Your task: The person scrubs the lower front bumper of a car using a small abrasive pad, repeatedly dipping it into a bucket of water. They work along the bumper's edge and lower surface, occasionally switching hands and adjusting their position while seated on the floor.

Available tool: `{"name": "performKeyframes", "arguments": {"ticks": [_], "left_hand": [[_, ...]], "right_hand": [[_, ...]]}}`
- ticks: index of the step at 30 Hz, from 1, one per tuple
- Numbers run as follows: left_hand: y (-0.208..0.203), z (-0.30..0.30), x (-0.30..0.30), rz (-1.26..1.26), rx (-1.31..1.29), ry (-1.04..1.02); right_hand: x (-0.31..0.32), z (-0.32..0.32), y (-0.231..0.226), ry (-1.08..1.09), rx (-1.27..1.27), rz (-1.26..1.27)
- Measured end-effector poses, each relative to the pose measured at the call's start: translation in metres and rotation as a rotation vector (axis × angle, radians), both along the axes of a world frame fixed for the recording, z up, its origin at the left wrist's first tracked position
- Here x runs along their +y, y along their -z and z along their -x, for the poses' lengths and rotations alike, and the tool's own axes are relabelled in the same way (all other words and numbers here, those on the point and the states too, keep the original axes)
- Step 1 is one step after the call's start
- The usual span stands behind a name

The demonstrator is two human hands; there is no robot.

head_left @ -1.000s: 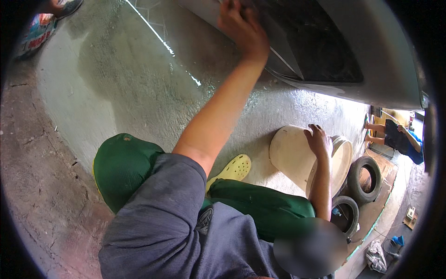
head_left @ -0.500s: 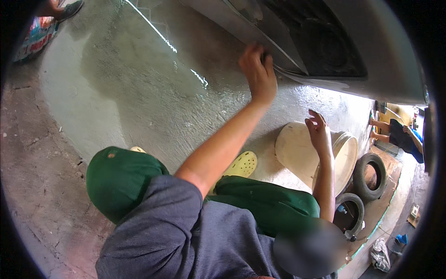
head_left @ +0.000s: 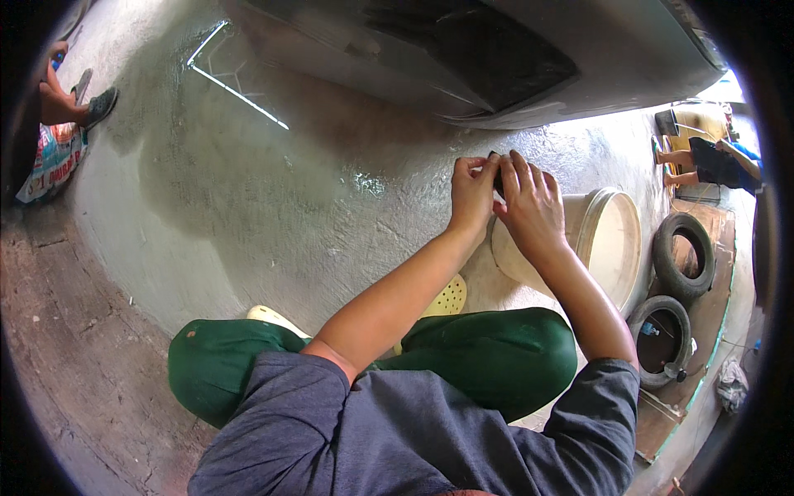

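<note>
Both hands are together in front of my knees, above the wet floor. Between them is a small dark flat piece (head_left: 498, 182), mostly covered by fingers, so its kind is unclear. My left hand (head_left: 472, 198) pinches it from the left, fingers curled in. My right hand (head_left: 533, 205) closes on it from the other side, its fingers bent over the edge. Just beyond my fingertips hangs a grey car bumper (head_left: 331, 48) with a dark recessed opening (head_left: 488, 54). Neither hand touches the bumper.
A whitish bucket (head_left: 591, 240) lies on its side to the right of my hands. Two tyres (head_left: 703, 256) lie on a board beyond it. Another person (head_left: 715, 157) stands at the far right. At the far left are a foot (head_left: 101, 106) and a printed sack (head_left: 54, 161).
My left hand has come away from the bumper, down and toward me. My right hand has moved up and left to meet it at the dark piece. The head view has shifted.
</note>
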State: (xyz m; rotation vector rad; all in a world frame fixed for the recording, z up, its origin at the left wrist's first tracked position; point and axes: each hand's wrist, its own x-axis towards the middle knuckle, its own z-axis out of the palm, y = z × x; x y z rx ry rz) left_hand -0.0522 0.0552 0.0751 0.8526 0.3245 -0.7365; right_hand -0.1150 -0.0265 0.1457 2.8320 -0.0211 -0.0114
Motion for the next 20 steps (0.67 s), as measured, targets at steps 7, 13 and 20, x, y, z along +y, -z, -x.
{"name": "performKeyframes", "arguments": {"ticks": [7,13,20], "left_hand": [[0.032,0.013,-0.030,0.055,-0.049,0.036],[0.076,-0.089,0.036,-0.373,-0.479,-0.660],[-0.008,-0.314,0.115,-0.464,-1.277,-0.841]], "right_hand": [[-0.036,0.023,-0.008,0.111,0.054,0.068],[-0.089,0.104,-0.117,0.668,-0.198,-0.261],[-0.245,0.152,-0.002,0.976,0.518,-0.379]]}}
